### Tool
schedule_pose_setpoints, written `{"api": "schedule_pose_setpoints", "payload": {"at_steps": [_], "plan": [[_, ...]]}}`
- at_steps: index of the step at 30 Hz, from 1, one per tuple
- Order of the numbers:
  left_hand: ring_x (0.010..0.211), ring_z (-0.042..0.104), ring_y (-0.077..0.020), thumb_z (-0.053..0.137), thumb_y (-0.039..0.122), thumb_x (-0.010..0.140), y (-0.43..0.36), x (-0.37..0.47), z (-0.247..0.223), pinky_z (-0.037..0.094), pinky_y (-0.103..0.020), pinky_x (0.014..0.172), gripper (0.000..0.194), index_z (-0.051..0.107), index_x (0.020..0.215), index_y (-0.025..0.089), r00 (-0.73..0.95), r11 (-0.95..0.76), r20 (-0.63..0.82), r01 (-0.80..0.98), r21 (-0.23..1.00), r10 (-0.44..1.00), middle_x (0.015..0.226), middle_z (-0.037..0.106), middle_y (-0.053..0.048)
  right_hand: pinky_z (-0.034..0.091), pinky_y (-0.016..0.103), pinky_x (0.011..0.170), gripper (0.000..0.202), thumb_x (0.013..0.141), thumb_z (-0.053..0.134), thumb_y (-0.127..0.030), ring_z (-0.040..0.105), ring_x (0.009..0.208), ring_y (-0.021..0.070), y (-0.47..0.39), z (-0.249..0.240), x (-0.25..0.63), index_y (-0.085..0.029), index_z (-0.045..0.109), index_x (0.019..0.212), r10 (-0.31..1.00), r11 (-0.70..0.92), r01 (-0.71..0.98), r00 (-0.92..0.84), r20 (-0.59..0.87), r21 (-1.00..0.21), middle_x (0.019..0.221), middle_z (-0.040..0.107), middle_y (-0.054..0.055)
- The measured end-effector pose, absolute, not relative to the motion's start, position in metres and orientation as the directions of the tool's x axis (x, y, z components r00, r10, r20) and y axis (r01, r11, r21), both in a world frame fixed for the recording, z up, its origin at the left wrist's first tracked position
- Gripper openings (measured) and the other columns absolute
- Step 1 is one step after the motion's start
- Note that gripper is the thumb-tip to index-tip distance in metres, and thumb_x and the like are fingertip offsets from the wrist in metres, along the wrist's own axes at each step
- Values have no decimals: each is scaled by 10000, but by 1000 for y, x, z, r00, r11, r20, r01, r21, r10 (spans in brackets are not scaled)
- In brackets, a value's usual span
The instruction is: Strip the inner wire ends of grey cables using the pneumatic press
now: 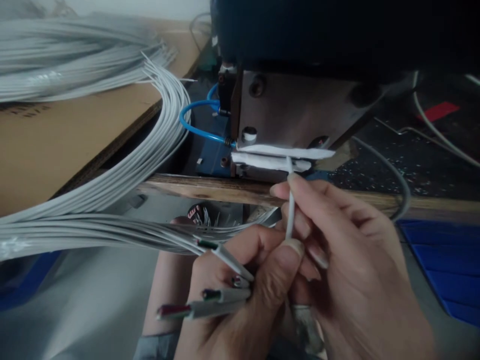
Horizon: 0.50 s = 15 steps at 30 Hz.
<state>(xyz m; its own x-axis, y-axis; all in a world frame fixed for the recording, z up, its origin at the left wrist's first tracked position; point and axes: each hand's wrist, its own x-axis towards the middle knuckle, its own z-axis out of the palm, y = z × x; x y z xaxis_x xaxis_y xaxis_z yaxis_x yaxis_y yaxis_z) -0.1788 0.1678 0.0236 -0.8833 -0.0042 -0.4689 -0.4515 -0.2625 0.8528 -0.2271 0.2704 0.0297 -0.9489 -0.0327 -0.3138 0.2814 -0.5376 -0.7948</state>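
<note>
Between the thumb and fingers of my right hand (348,250) is a grey cable (291,210). Its upper end sits at the gap between two white-padded jaws (272,161) of a metal machine head (300,110). My left hand (258,285) is closed on the lower part of the same cable. It also grips several cable ends (210,309) that point left, with red, green and dark inner wires showing. Parts of the fingers of both hands are hidden behind the cable and each other.
Long grey cable bundles (150,165) curve across the left, over a cardboard sheet (75,145). A blue air hose (198,131) loops beside the machine. The wooden bench edge (195,189) runs below it. Blue plastic (446,265) lies at the right.
</note>
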Motion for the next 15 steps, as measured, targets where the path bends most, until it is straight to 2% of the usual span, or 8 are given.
{"api": "schedule_pose_setpoints", "payload": {"at_steps": [4, 10, 15], "plan": [[581, 527, -172, 793, 654, 830, 165, -176, 15, 373, -253, 430, 427, 803, 721, 241, -888, -244, -458, -434, 867, -50, 665, 699, -46, 349, 60, 343, 195, 822, 891, -267, 398, 380, 3, 273, 30, -226, -209, 750, 700, -55, -540, 307, -942, -331, -784, 523, 501, -84], [563, 517, -180, 847, 603, 797, 161, -174, 13, 355, -266, 398, 341, 851, 889, 274, -859, -269, -509, -476, 837, -64, 735, 727, -51, 353, 71, 337, 185, 821, 891, -278, 406, 379, 9, 267, 30, -229, -215, 748, 723, -51, -547, 318, -936, -348, -774, 533, 501, -82], [547, 524, -159, 794, 632, 838, 162, -176, 17, 374, -252, 428, 403, 808, 733, 243, -883, -253, -469, -452, 855, -4, 684, 705, -39, 348, 62, 352, 168, 833, 882, -273, 406, 387, -2, 268, 28, -230, -207, 758, 741, -61, -537, 306, -944, -325, -787, 539, 510, -82]]}}
